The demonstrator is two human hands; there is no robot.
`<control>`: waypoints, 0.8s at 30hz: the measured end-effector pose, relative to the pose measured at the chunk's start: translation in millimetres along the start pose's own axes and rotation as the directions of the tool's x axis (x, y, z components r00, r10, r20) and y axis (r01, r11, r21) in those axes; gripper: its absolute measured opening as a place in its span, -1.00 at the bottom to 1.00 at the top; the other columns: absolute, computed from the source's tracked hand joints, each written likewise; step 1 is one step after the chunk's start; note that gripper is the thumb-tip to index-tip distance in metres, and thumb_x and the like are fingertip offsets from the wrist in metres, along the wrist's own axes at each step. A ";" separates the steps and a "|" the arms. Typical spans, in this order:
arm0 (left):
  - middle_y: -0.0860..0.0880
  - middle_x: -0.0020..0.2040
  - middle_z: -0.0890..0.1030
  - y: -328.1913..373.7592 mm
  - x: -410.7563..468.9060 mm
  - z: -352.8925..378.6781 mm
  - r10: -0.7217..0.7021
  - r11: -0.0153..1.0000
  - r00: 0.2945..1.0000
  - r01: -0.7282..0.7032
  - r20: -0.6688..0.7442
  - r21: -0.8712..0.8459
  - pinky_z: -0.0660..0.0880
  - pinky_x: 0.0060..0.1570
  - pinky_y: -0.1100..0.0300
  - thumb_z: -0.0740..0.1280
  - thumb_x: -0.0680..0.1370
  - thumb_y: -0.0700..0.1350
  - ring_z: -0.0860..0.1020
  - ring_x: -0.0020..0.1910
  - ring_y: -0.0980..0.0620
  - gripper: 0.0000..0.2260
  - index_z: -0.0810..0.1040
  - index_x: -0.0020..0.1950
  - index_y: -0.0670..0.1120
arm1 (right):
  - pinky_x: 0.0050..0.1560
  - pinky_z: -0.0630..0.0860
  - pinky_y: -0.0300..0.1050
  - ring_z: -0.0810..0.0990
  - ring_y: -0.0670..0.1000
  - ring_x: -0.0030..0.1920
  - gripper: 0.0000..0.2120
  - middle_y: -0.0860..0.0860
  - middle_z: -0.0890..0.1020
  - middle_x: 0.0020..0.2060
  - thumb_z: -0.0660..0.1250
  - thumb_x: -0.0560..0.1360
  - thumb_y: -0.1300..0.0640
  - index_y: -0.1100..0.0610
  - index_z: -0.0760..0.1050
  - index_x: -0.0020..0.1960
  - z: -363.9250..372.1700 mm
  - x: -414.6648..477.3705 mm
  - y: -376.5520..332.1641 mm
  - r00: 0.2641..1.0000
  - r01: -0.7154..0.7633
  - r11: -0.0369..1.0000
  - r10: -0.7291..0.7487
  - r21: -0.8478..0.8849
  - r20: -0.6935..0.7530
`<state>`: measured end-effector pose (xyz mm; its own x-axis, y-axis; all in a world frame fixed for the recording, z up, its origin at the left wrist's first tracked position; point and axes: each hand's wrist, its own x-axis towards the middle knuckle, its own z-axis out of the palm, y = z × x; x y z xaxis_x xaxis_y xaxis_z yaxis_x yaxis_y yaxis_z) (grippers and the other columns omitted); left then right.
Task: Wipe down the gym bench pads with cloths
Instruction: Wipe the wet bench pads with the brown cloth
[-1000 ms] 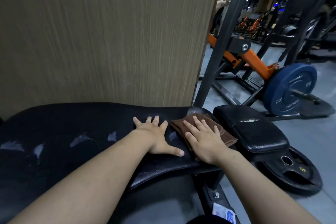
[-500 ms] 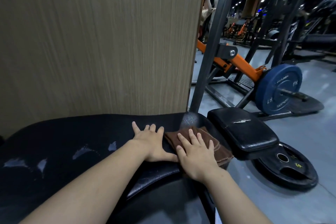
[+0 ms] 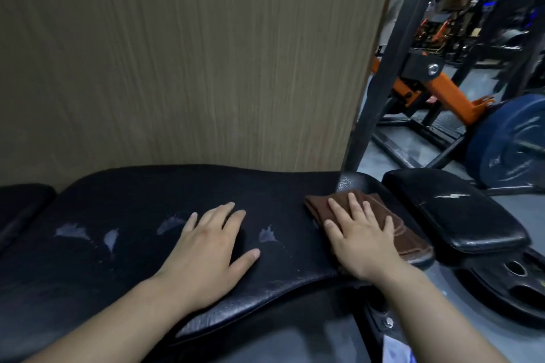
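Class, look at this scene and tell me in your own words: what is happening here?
A person is wiping a gym bench. Their right hand presses flat on a folded brown cloth at the right end of the long black vinyl bench pad. The left hand rests open on the pad nearby, touching no cloth. The pad shows pale grey worn patches. A smaller black pad sits just to the right, untouched.

The pad (image 3: 132, 200) is showing black vinyl-like skin — scuffed pale, cracking along its near edge; the cloth (image 3: 410, 242) is looking soft and matt; the panel (image 3: 177, 53), wood-grained.
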<state>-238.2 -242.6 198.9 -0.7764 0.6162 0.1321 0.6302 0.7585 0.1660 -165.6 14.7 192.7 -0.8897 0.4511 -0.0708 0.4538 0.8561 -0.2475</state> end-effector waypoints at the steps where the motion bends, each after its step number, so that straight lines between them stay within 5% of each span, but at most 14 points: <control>1: 0.07 0.61 0.04 -1.9 -3.6 -0.9 -0.008 1.000 1.000 0.007 -0.024 -0.022 -0.03 0.56 0.00 -0.06 0.52 0.41 0.00 0.58 0.10 -0.27 0.05 0.60 0.07 | 0.49 -0.24 0.28 -0.17 0.08 0.59 -0.47 -0.03 -0.15 0.60 -0.10 0.64 -0.22 -0.22 -0.05 0.58 -0.7 3.1 -0.2 1.000 -0.004 1.000 0.004 -0.001 0.008; 3: 0.08 0.60 0.05 -4.0 -13.7 -0.9 -0.014 0.998 0.997 0.009 -0.071 -0.062 -0.03 0.56 0.02 -0.16 0.46 0.42 -0.01 0.58 0.11 -0.23 0.10 0.59 0.07 | 0.49 -0.25 0.28 -0.18 0.08 0.59 -0.47 -0.03 -0.17 0.60 -0.10 0.64 -0.22 -0.23 -0.06 0.58 -2.2 8.7 -1.0 0.999 -0.016 1.000 0.016 -0.001 0.027; 8: 0.06 0.54 0.20 -15.1 -45.4 15.7 0.011 0.995 0.995 -0.020 -0.102 -0.095 0.11 0.53 0.01 -0.01 0.53 0.37 0.14 0.53 0.09 -0.36 0.33 0.49 0.04 | 0.48 -0.27 0.29 -0.20 0.08 0.59 -0.47 -0.03 -0.18 0.60 -0.12 0.63 -0.23 -0.22 -0.08 0.59 -2.4 20.1 -4.5 0.998 -0.040 0.999 0.040 -0.006 0.039; 14: 0.09 0.26 0.44 -19.6 -47.8 20.7 -0.023 0.996 0.976 0.002 -0.216 -0.095 0.43 0.24 -0.02 0.16 0.52 0.28 0.42 0.27 0.05 -0.56 0.56 0.22 0.06 | 0.48 -0.24 0.32 -0.17 0.12 0.59 -0.46 -0.01 -0.15 0.61 -0.13 0.62 -0.23 -0.20 -0.06 0.59 -0.5 43.2 -15.8 0.999 -0.047 0.999 0.047 -0.011 0.023; 24: 0.15 0.06 0.51 -17.9 -47.6 24.0 -0.007 0.997 0.964 -0.013 -0.266 -0.072 0.43 0.10 0.04 0.19 0.50 0.24 0.48 0.07 0.08 -0.63 0.60 0.12 0.07 | 0.49 -0.19 0.30 -0.10 0.09 0.59 -0.50 -0.03 -0.07 0.61 -0.08 0.64 -0.21 -0.22 0.02 0.58 -11.4 73.6 -19.8 0.997 0.047 0.998 -0.045 -0.035 0.063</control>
<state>-212.5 -280.5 166.3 -0.7533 0.5324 0.3861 0.6384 0.7333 0.2342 -239.4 33.8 203.4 -0.9104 0.3959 -0.1200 0.4132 0.8844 -0.2169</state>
